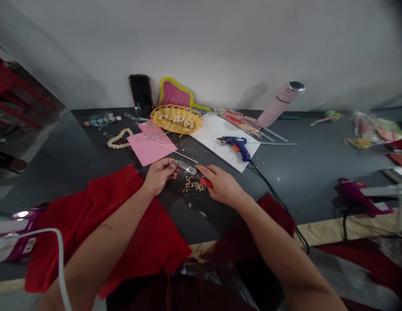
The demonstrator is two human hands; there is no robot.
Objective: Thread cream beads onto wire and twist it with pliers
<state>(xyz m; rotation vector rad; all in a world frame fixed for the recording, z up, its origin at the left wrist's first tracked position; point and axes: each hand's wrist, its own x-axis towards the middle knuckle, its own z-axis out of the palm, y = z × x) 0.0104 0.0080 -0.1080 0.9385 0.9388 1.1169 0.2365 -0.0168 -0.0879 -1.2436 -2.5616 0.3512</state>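
Note:
My right hand (223, 185) is closed around the red handles of a pair of scissors (190, 169), whose metal blades point left. At the blade tips, my left hand (158, 173) pinches its fingertips together; what they hold is too small to make out. Below the scissors, short pale cut pieces (193, 185) lie scattered on the dark table (175, 216). A thin wooden stick (180, 153) rests just beyond the blades, partly over a pink paper square (147, 149).
A blue glue gun (238, 146) lies on a white board (217, 142), its cord trailing right. Behind are a yellow basket (154, 121), a phone (141, 95) and a pink bottle (279, 103). Red cloth (100, 194) covers the left front. Purple devices (363, 196) sit at both sides.

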